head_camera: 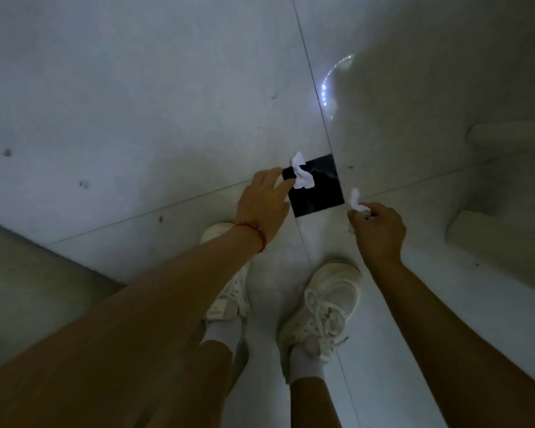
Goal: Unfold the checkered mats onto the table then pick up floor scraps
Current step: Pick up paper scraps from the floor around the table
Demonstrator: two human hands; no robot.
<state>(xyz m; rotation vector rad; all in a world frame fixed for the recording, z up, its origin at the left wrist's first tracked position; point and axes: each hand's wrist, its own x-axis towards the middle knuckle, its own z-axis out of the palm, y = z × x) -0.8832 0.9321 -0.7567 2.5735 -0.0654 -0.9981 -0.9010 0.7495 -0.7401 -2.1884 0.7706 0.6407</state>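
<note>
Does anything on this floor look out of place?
Yes. A crumpled white paper scrap lies on the black square floor tile at the left hand; the right hand pinches another small white scrap.

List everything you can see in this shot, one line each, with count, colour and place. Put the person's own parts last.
scrap by left hand: 1, white, crumpled, over the black tile's left edge at the left fingertips
scrap in right hand: 1, white, crumpled, sticking up from the right hand's pinch
black tile: 1, black, glossy square set where the floor joints cross
floor: pale grey tiles with thin dark joints and a few dark specks
light reflection: 1, white dotted arc, upper right floor
base pieces: pale, right edge, what they belong to is unclear
shoes: 2, white, lower centre
bracelet: 1, red beaded, left wrist
left hand: reaching to the scrap on the tile
right hand: pinching its scrap
</note>
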